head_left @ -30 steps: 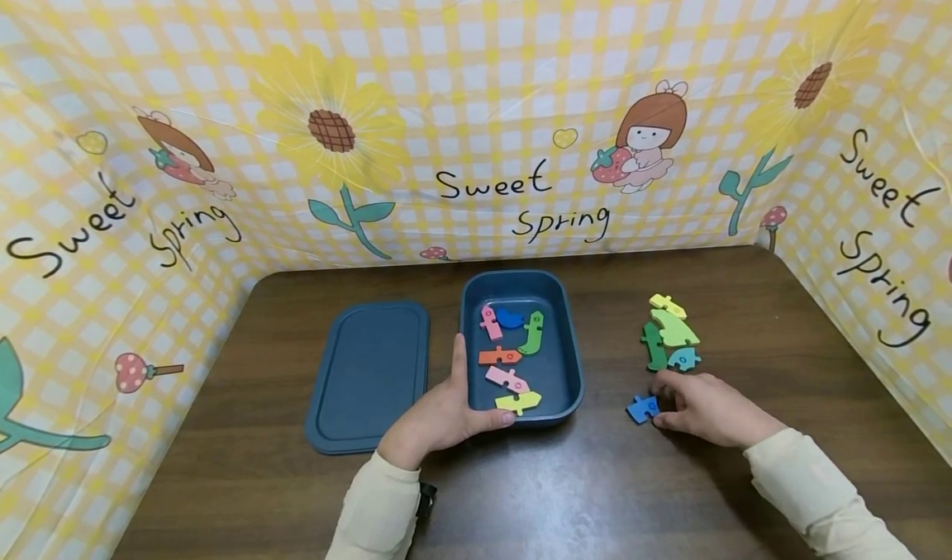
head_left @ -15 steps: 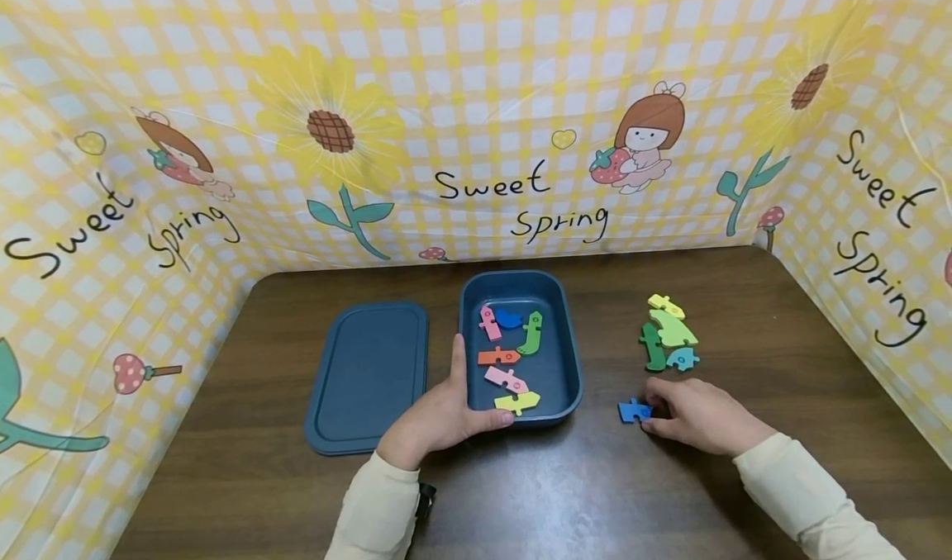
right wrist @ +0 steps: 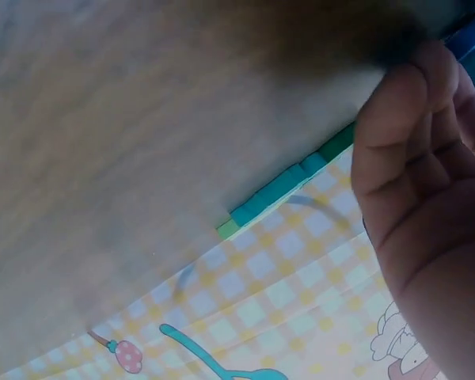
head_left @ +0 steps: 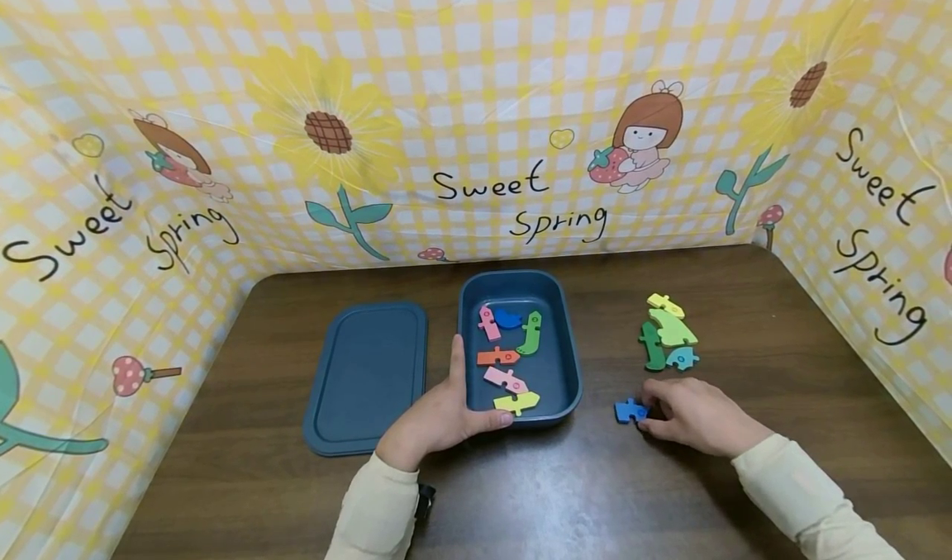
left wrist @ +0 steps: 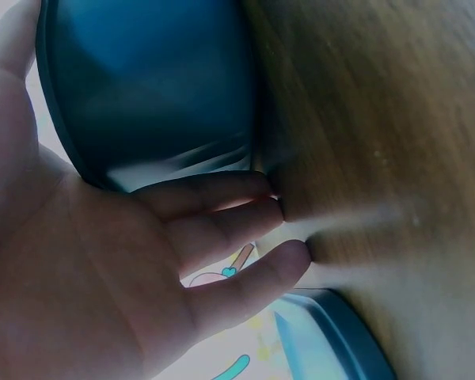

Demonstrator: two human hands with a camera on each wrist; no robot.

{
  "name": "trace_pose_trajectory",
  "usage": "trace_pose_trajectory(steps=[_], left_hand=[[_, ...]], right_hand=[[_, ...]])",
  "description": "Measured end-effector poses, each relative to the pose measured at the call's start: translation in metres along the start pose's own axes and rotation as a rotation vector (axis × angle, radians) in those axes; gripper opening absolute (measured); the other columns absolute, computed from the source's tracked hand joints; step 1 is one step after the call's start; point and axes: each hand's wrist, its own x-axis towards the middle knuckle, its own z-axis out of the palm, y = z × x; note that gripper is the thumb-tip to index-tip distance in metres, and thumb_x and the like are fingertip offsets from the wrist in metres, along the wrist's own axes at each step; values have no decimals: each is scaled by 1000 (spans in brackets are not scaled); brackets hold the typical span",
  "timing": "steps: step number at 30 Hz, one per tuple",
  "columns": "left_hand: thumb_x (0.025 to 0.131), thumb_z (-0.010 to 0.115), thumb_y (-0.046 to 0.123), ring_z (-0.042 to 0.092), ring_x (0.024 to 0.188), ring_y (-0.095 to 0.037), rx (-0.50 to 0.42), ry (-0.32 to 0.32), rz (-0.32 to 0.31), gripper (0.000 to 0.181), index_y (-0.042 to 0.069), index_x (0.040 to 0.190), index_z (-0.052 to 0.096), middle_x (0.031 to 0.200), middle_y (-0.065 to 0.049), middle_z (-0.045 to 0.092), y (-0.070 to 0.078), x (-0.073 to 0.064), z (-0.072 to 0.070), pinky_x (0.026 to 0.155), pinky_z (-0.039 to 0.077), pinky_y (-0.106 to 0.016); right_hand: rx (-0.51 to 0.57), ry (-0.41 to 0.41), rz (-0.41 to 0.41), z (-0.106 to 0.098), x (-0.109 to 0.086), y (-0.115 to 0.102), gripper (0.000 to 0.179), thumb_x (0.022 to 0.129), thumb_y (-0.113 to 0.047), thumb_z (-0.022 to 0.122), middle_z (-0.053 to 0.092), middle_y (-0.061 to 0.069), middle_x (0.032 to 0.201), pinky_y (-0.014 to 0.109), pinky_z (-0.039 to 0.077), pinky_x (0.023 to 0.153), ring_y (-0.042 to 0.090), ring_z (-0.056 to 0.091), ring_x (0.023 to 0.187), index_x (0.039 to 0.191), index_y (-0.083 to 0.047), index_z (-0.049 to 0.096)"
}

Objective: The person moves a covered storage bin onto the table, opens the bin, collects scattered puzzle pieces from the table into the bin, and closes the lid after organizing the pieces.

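Observation:
My left hand (head_left: 440, 421) rests against the near left corner of a dark blue box (head_left: 554, 370), index finger along its left wall and thumb at the front rim. In the left wrist view, the other fingers (left wrist: 241, 293) stretch out straight beside the box, tips close to the table. My right hand (head_left: 695, 415) pinches the right end of a small blue puzzle piece (head_left: 626, 411) between thumb and fingertips, low over the table right of the box. Inside the box lie several puzzle pieces, among them an orange one (head_left: 491, 358) and a yellow one (head_left: 509, 405).
Left of the box lies its dark blue lid (head_left: 372, 378). Beyond my right hand sits a cluster of puzzle pieces: yellow, light green (head_left: 672, 327), dark green (head_left: 652, 349) and teal (head_left: 682, 358). A checked cloth (head_left: 402, 89) walls the table's back and sides.
My right hand has moved a little to the left, and the blue puzzle piece has slid and turned with it. My left hand stays at the box.

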Motion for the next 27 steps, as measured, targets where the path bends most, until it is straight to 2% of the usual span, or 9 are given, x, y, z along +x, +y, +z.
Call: trace_pose_trajectory(steps=[9,20,27], left_hand=[[81,79,58,63,103,-31,-9,-2,8,134,17,159,-22,147,-23,45,0,0,0,88,52,-49],[81,80,57,62,106,-31,-16,1,25,134,15,159,-21,141,-22,51,-2,0,0,91,51,-51],[81,79,58,62,102,-31,-5,-3,11,134,16,159,-22,147,-24,45,0,-1,-1,88,52,-49]], right_hand=[[33,65,18,-6,5,-7,22,88,-25,80,43,-14,65,25,37,56,1,41,59,87,-21,58],[76,182,-41,-16,13,-13,21,86,-19,82,44,-17,65,24,39,56,-1,41,58,91,-18,61],[85,184,-49,-21,21,-17,21,86,-18,82,46,-15,68,25,42,58,1,45,61,92,-17,62]])
